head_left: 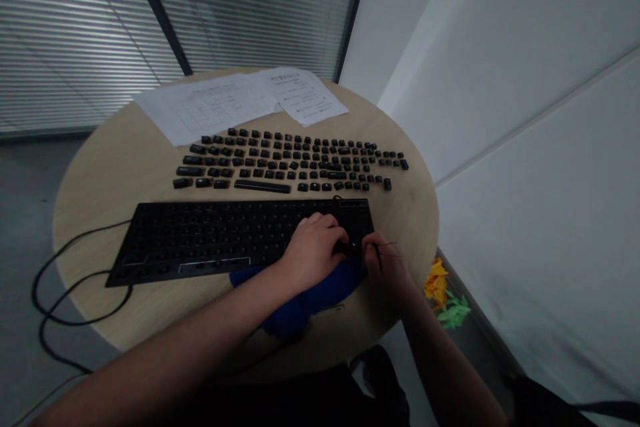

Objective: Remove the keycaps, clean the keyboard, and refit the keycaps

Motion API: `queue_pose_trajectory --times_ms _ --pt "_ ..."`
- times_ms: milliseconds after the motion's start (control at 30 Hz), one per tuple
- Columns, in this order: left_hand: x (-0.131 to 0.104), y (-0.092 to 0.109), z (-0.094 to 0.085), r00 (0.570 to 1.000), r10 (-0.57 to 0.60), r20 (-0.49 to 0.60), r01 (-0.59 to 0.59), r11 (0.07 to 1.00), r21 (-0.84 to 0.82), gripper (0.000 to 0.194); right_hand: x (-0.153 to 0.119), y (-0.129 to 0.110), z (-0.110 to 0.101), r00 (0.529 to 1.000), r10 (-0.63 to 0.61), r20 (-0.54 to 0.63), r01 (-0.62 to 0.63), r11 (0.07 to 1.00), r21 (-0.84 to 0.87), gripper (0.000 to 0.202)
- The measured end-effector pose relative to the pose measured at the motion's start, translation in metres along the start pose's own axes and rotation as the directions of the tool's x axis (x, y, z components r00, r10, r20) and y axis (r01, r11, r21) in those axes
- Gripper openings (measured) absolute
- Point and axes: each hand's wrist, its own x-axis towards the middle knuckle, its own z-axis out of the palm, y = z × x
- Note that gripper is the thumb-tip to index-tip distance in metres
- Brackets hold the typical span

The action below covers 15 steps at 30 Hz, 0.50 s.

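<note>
A black keyboard base (200, 233) with its keycaps off lies near the front of the round table. My left hand (315, 247) rests on its right part, fingers curled over the base and the thumb toward the right. At the keyboard's right front corner, my right hand (383, 260) is closed in a pinch on a thin wire tool (390, 244). A blue cloth (330, 290) lies under and in front of the keyboard, partly beneath my left forearm. Behind the keyboard, loose black keycaps (263, 185) are laid out in rows.
Printed paper sheets (210, 103) lie at the back of the wooden table (85, 193). A black cable (65, 320) loops off its left edge. Orange paper (437, 282) and green paper (454, 310) are low on the right, beside the wall.
</note>
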Motion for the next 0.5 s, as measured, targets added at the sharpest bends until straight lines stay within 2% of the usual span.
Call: queue_pose_trajectory --times_ms 67,133,233,333,500 --pt "0.001 0.002 -0.002 1.000 -0.006 0.015 0.006 1.000 0.011 0.022 -0.004 0.003 0.003 1.000 -0.001 0.002 0.001 1.000 0.007 0.013" --pt "0.003 0.006 -0.007 0.999 -0.024 0.047 0.022 0.999 0.041 0.023 -0.009 0.010 0.008 0.999 0.018 -0.043 -0.016 0.998 0.062 0.014" --pt "0.009 0.019 -0.017 0.990 -0.059 0.132 0.042 0.991 0.125 0.023 -0.017 0.022 0.018 0.986 0.103 -0.130 -0.072 0.972 0.225 0.017" --pt "0.015 0.032 -0.024 0.974 -0.098 0.203 0.057 0.978 0.198 0.021 -0.020 0.030 0.026 0.969 0.198 -0.148 -0.127 0.912 0.391 0.017" --pt "0.022 0.044 -0.023 0.973 -0.128 0.195 0.077 0.965 0.249 0.012 -0.013 0.030 0.030 0.947 0.289 -0.142 -0.165 0.815 0.556 0.019"
